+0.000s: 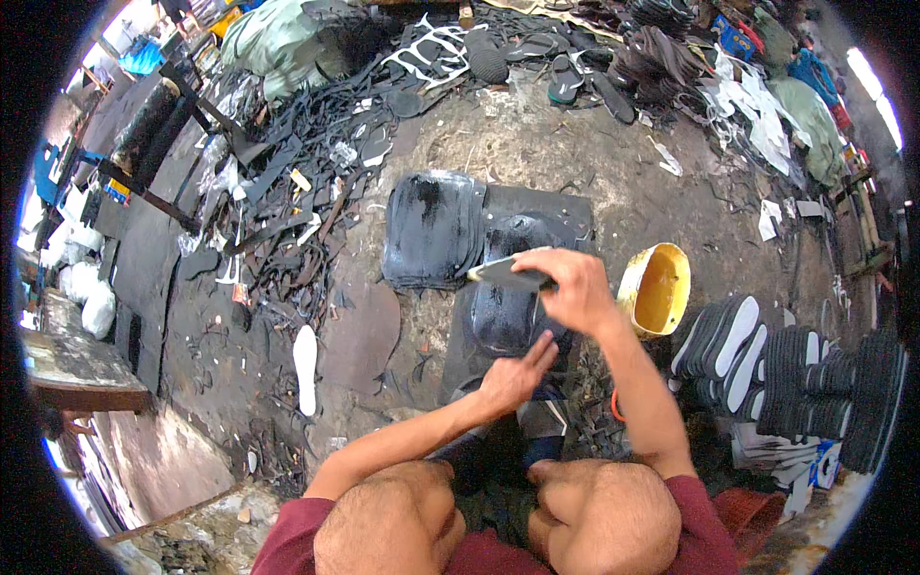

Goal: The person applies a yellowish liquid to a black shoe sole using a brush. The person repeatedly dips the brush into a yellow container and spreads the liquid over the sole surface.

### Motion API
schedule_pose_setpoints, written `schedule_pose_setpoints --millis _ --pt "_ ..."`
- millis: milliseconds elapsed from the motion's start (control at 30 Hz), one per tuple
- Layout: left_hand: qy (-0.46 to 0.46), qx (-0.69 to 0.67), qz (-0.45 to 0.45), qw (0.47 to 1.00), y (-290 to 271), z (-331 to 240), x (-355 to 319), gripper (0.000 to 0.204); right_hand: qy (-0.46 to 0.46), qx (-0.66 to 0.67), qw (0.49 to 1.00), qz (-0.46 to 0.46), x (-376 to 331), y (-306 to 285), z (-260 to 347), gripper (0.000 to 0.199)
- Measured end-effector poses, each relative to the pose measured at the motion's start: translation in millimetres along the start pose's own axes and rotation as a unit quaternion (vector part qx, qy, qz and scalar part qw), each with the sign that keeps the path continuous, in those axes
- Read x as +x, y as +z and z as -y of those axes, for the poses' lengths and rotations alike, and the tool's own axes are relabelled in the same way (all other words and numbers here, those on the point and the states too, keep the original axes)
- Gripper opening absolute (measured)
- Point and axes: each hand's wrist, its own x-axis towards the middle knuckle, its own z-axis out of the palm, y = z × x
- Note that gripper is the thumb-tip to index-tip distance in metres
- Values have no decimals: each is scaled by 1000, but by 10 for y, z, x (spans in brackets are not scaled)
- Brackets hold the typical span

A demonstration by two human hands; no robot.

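My right hand (pixel 578 292) grips a flat, thin grey spreader-like piece (pixel 510 274), tilted over a glossy black sheet (pixel 498 321). The sheet lies on a dark mat (pixel 551 203) between my feet, and a rounded black part (pixel 522 233) shows beyond the spreader. My left hand (pixel 515 381) rests at the sheet's near edge, two fingers stretched out onto it and holding nothing. Left of the mat sits a stack of black sheets (pixel 433 230) with wet-looking, streaked tops. To the right of my right hand stands a yellow tub (pixel 632 292) with amber liquid inside.
A white sole (pixel 306 369) and a brown rounded sheet (pixel 364 335) lie on the floor at left. Black offcuts (pixel 287 249) heap up beyond them. Stacks of soles (pixel 728 350) stand at right. Sandals (pixel 565 79) and a pale green sack (pixel 287 48) lie at the far side.
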Motion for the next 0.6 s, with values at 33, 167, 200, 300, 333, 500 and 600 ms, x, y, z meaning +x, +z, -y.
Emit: schedule_pose_setpoints --millis 33,167,200,300,333,500,600 --pt "-24 15 42 999 -25 58 76 64 32 5 996 87 95 50 -243 52" --pt "-29 69 80 994 78 186 140 61 75 -1 975 207 592 302 -1022 57" --pt "-27 91 62 994 134 190 113 61 134 -2 962 237 735 309 -1140 58" --pt "-6 121 25 992 227 237 -18 58 37 -84 952 293 1122 325 -1308 58" --pt "-4 133 17 991 241 240 -45 58 23 -51 935 349 1192 358 -1296 55" --pt "9 113 15 993 180 225 -38 60 -117 -145 929 318 1235 495 -1164 43" --pt "-14 86 31 996 117 215 -58 62 -81 -109 913 385 972 319 -1137 39"
